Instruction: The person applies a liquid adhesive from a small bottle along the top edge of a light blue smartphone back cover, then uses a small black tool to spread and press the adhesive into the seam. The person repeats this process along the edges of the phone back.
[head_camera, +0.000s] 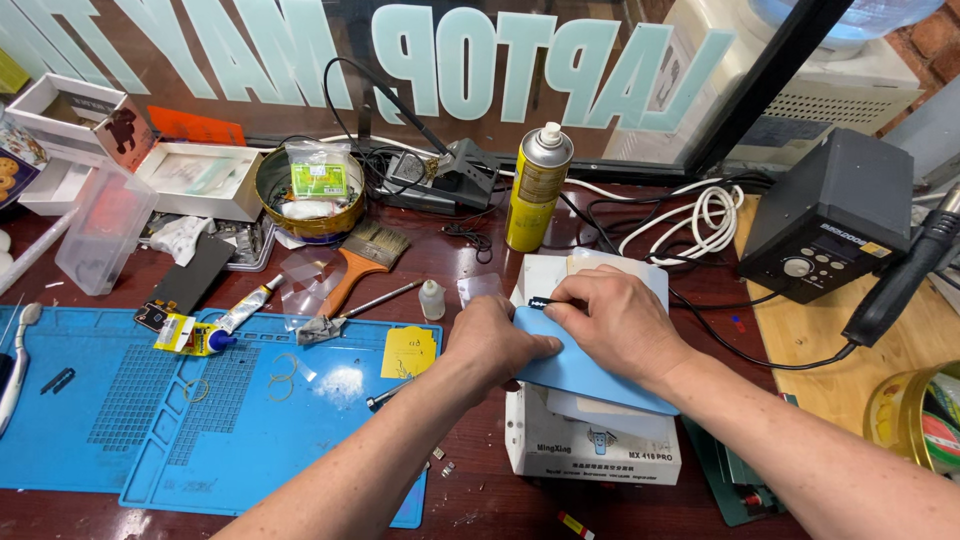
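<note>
- Left hand (495, 340) pressed flat on the near-left edge of a blue pad (585, 365), fingers curled together over it, gripping nothing apart from the pad.
- Right hand (615, 320) laid on the pad's top, fingers pinched narrow on a thin dark tool (543, 301) at the pad's far-left corner.
- Pad tilted, resting on a white box (590, 450) at the desk's middle, partly covering pale sheets (600, 268) under it.
- Yellow spray can (538, 190) upright just behind the box, cap white.
- Small dropper bottle (431, 300) left of the hands, near a clear plastic scrap (478, 288).
- Blue work mat (150, 420) spread over the desk's left half, bearing a yellow tag (408, 352), a glue tube (235, 318) and loose rubber rings (283, 368).
- Brush (362, 262) with an orange handle lying just beyond the mat.
- Round tin (308, 195) behind the brush, stuffed with small bags.
- Black station (830, 215) at right, with a hot-air handle (900, 285) leaning beside it and white cable (695, 225) coiled between it and the can.
</note>
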